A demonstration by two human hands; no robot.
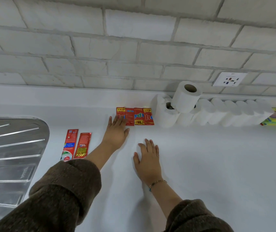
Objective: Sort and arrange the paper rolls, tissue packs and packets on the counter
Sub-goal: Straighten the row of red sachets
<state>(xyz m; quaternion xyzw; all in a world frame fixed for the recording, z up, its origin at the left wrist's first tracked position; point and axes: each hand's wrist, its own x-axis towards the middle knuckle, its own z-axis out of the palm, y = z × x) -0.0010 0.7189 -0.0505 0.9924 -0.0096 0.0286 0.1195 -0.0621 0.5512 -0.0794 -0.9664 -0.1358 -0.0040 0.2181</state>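
Left hand (pixel 116 131) flat, fingers spread, touching four red packets (pixel 134 116); right hand (pixel 148 159) flat, empty; two long packets (pixel 76 144) left.

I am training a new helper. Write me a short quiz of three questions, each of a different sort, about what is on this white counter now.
1. True or false: the left hand reaches the row of four short red packets near the wall.
2. Multiple choice: where does the one white paper roll with its brown core facing up sit? A) alone beside the ribbed steel draining board B) on top of the other white rolls C) under the right hand
3. Fill in: the two long red packets lie between the draining board and the ____ forearm.

Key: 1 true; 2 B; 3 left.
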